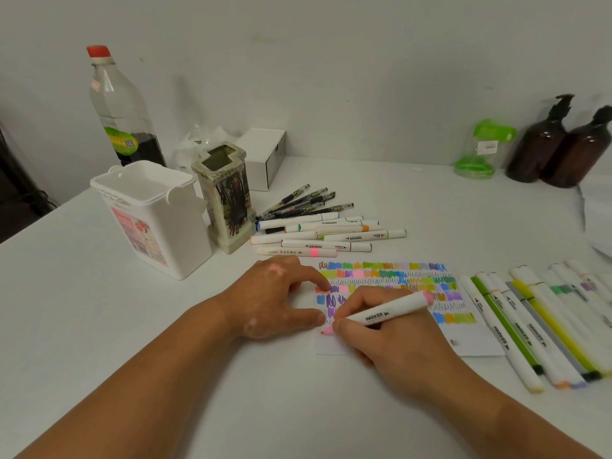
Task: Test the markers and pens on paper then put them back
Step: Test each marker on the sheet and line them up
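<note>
My right hand [387,346] grips a white marker [384,313] with a pink tip, and the tip touches the lower left of the paper [470,339]. The sheet carries several rows of coloured test scribbles. My left hand [275,299] lies on the table with forefinger and thumb pressing the paper's left edge. A pile of white markers [331,235] and several black pens [303,202] lies behind the paper. Another row of markers [530,326] lies to the right of the sheet.
A white plastic bin [155,217] and a ceramic pen holder [227,197] stand at the left. Behind them are a bottle with a red cap [122,107] and a white box [265,157]. A green-lidded jar [480,150] and two brown pump bottles [559,144] stand far right.
</note>
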The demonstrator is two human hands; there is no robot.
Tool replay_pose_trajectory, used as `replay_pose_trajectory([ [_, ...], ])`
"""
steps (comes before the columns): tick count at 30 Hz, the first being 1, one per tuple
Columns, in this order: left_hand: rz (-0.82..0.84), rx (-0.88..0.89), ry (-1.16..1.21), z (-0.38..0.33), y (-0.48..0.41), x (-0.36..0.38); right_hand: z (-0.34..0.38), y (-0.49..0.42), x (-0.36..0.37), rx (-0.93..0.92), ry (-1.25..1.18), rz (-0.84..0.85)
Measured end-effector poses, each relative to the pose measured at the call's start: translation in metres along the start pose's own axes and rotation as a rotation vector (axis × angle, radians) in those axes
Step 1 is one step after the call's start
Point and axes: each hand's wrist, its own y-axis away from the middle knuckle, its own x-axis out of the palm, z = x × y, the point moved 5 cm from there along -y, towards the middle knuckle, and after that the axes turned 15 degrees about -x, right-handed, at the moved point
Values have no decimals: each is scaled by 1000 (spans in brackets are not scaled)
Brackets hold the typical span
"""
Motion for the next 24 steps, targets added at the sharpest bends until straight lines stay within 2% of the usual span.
replay_pose_trajectory([
  [24,7,0,3,-3,2,-3,-2,0,-1,60,52,-38],
])
